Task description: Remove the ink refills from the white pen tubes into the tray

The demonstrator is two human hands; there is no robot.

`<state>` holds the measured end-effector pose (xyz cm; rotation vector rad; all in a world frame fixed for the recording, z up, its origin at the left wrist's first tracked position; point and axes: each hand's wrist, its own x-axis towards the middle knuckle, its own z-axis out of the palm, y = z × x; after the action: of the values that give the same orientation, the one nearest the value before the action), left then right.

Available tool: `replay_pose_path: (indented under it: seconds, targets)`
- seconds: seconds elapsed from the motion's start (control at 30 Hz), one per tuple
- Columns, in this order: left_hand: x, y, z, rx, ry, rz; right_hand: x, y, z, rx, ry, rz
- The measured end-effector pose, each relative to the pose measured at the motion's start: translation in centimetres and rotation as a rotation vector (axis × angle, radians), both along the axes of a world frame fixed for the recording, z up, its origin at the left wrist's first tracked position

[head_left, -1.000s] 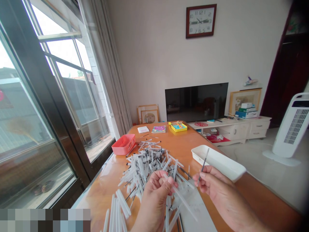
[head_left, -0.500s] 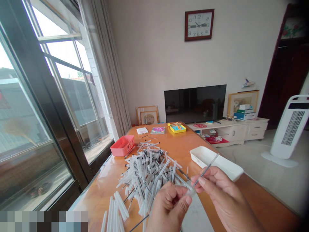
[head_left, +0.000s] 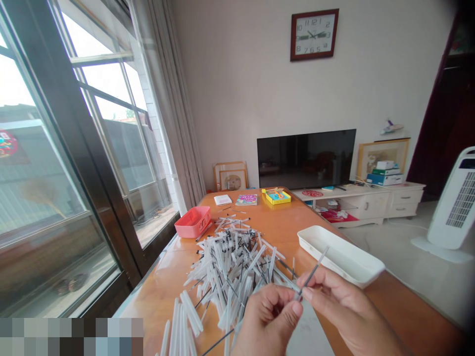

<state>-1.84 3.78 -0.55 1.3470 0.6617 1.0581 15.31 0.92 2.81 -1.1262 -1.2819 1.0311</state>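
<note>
My left hand (head_left: 270, 316) is closed, thumb and fingers pinching a translucent whitish pen barrel (head_left: 298, 295), most of it hidden by the fingers. My right hand (head_left: 339, 301) pinches a thin dark pen refill (head_left: 315, 269), which slants up to the right with a clear upper end. The refill's lower end meets the barrel between both hands; how deep it sits inside I cannot make out. Just beyond my left hand, a large heap of translucent pen barrels (head_left: 218, 267) and dark refills covers the table. Several barrels (head_left: 180, 326) lie roughly side by side to the left.
A white oblong tray (head_left: 343, 269) stands beyond my right hand, near the table's right edge. At the far left is a red plastic basket (head_left: 193, 228). A yellow box (head_left: 276, 199) and a colourful booklet (head_left: 246, 200) lie at the far end. White paper (head_left: 309, 331) lies beneath my hands.
The view has shifted slightly, moving the scene to the right. My right hand has come closer to my left, and the refill's upper end is lower, with less of it showing.
</note>
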Motion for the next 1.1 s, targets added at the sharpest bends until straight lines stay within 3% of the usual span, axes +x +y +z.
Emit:
replay_pose_path:
  seconds: [0.1, 0.23, 0.33, 0.47, 0.63, 0.73, 0.87, 0.97, 1.1]
  targets:
    - [0.3, 0.0, -0.6, -0.049, -0.065, -0.031, 0.0, 0.1, -0.2, -0.007, 0.004, 0.010]
    - [0.4, 0.1, -1.2, -0.067, -0.063, -0.001, -0.2, -0.1, -0.2, 0.032, 0.056, -0.149]
    - [0.4, 0.0, -1.2, -0.065, -0.049, 0.006, -0.2, -0.3, -0.6, 0.066, -0.022, -0.196]
    - [0.2, 0.0, -0.6, -0.047, -0.067, 0.003, -0.1, -0.4, -1.3, 0.035, -0.146, -0.139]
    - [-0.8, 0.5, 1.1, -0.093, -0.052, 0.076, -0.1, 0.5, -1.1, -0.026, -0.089, -0.139]
    - [-1.7, 0.9, 2.2, -0.103, -0.070, 0.186, -0.2, 1.7, -0.1, -0.025, -0.212, -0.086]
    - [-3.5, 1.9, 3.1, -0.141, -0.116, 0.430, -1.5, 4.3, 1.2, 0.075, -0.490, -0.010]
    - [-5.1, 2.9, 2.8, -0.186, -0.161, 0.626, -3.7, 7.2, 1.5, 0.184, -0.694, 0.010]
    - [-6.6, 4.2, 1.9, -0.206, -0.216, 0.760, -7.7, 11.5, 1.1, 0.155, -1.016, 0.026]
